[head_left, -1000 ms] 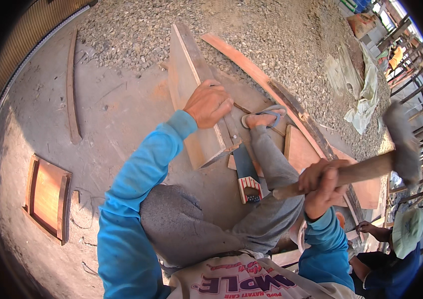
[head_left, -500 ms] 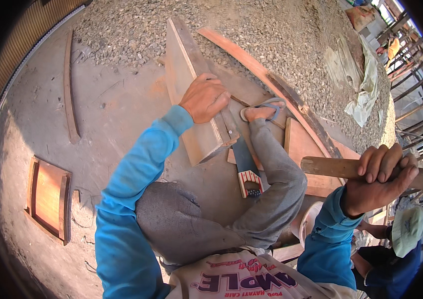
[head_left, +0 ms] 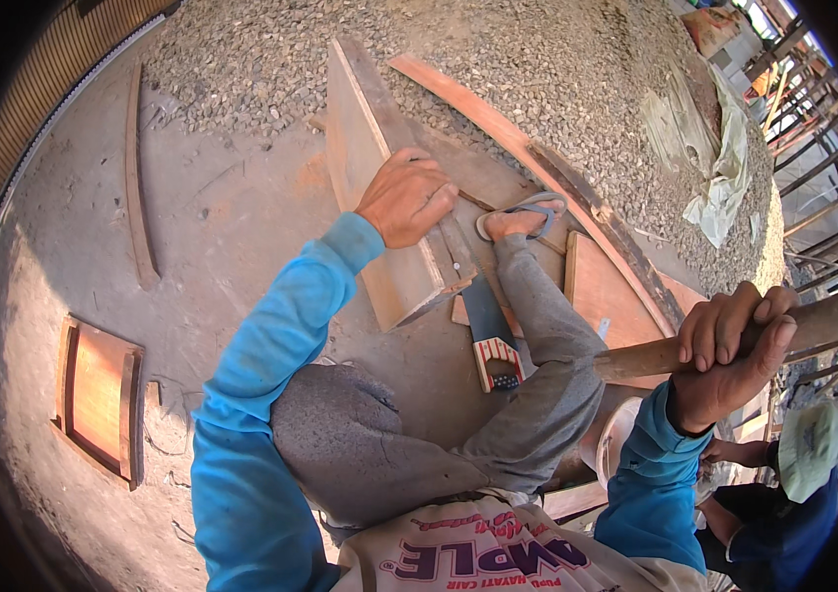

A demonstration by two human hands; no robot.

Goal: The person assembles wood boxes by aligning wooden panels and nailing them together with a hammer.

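My left hand point(head_left: 407, 197) is closed over the top edge of a wooden panel point(head_left: 365, 163) with timber along its edge, which stands tilted on the ground in front of me. A small nail head point(head_left: 457, 266) shows at the panel's near corner. Off to the right, my right hand point(head_left: 730, 360) is wrapped round a thick wooden handle point(head_left: 641, 359), raised well away from the panel. Whatever sits on the handle's far right end is lost in the dark rim. A handsaw point(head_left: 488, 321) lies beside the panel, near my leg.
A framed panel point(head_left: 98, 400) lies at left, below a long batten point(head_left: 138, 187). Boards point(head_left: 602, 286) and a long plank point(head_left: 478, 113) lie beyond my sandalled foot point(head_left: 523, 217). Gravel point(head_left: 241, 69) spreads behind. Another person in a pale hat point(head_left: 811, 449) crouches at lower right.
My right hand has shifted slightly left, and the handle has tilted: its left end dropped and its right end rose. The left hand and panel have hardly moved.
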